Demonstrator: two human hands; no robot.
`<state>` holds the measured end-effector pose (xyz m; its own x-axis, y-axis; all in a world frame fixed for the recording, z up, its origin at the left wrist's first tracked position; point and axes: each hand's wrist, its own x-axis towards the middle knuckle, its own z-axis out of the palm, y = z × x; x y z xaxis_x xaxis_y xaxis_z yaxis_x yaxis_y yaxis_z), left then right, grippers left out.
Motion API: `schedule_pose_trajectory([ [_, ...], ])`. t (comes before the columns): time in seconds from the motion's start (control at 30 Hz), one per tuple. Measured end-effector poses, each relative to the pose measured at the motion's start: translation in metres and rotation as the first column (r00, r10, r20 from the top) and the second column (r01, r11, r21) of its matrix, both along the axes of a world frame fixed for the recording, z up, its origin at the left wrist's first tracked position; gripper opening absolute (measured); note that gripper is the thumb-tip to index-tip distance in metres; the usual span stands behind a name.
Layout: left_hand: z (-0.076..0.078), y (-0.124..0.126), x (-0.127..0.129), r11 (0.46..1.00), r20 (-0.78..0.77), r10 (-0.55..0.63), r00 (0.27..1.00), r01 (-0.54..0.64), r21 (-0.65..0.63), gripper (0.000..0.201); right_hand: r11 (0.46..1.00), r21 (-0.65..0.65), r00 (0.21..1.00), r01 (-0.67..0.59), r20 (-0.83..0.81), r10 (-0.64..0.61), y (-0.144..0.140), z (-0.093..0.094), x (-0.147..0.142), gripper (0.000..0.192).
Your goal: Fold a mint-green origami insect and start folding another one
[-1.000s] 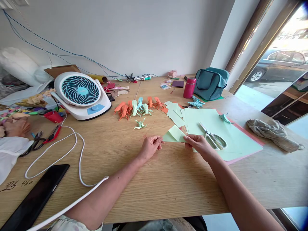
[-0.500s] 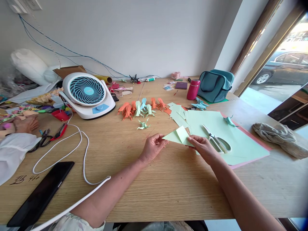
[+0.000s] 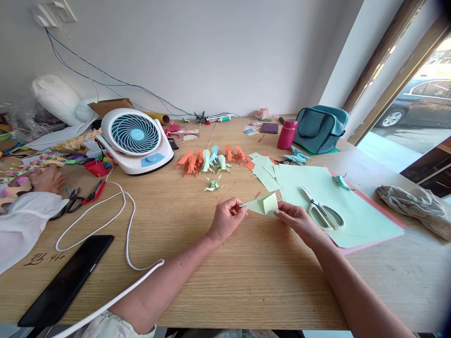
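My left hand [image 3: 225,219] and my right hand [image 3: 295,219] together hold a folded piece of light green paper [image 3: 263,204] just above the wooden table [image 3: 225,281]. The left fingers pinch its left corner, the right fingers pinch its right edge. A small flap on the paper stands folded up. White-handled scissors [image 3: 322,211] lie on a large green sheet [image 3: 327,202] right of my right hand. A row of orange, green and blue folded paper figures [image 3: 211,162] stands beyond the hands, with one small green figure [image 3: 213,184] nearer.
A white desk fan [image 3: 136,141] with a white cable [image 3: 116,220] is at the left, a black phone [image 3: 66,279] near the front left edge. Another person's hand [image 3: 45,178] rests at far left. A pink bottle [image 3: 287,134], teal bag [image 3: 319,127] and grey cloth [image 3: 416,204] stand right.
Both hands have lifted the green paper off the table and drawn it slightly nearer. The camera has tilted up a little.
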<state>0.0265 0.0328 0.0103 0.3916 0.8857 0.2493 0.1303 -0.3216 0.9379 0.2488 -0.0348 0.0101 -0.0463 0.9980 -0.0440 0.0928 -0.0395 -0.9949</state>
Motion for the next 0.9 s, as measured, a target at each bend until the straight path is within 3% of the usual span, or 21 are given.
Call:
schedule_pose_trajectory([
  [0.17, 0.003, -0.01, 0.001, 0.984, -0.1, 0.002, 0.995, 0.016, 0.179, 0.021, 0.998, 0.061, 0.998, -0.034, -0.048, 0.037, -0.001, -0.001, 0.0, 0.041],
  [0.3, 0.008, -0.016, 0.001, 0.969, -0.111, -0.011, 0.994, 0.038, 0.245, 0.02, 0.997, 0.049, 0.997, -0.059, -0.047, 0.061, -0.002, -0.003, 0.0, 0.038],
  [0.47, 0.016, -0.015, 0.0, 0.987, -0.083, -0.011, 0.996, 0.024, 0.16, 0.023, 0.994, 0.089, 0.998, -0.063, 0.002, 0.063, -0.003, 0.004, -0.005, 0.044],
  [0.57, 0.014, -0.01, 0.0, 0.997, -0.087, -0.009, 0.996, 0.015, 0.07, 0.024, 0.978, 0.203, 0.998, 0.044, 0.035, -0.052, -0.002, 0.004, -0.004, 0.047],
  [0.67, 0.008, -0.003, -0.001, 1.0, -0.136, -0.025, 0.99, 0.027, 0.01, 0.023, 0.935, 0.342, 0.969, 0.092, 0.185, -0.163, -0.002, 0.001, -0.001, 0.037],
  [0.77, 0.002, 0.003, -0.001, 0.998, -0.182, -0.066, 0.981, 0.064, -0.016, 0.022, 0.918, 0.395, 0.924, 0.021, 0.343, -0.169, -0.003, -0.002, -0.002, 0.031],
  [0.9, -0.002, 0.009, -0.002, 0.991, -0.243, -0.131, 0.961, 0.121, -0.057, 0.021, 0.928, 0.36, 0.895, -0.099, 0.44, -0.076, -0.003, -0.004, -0.008, 0.024],
])
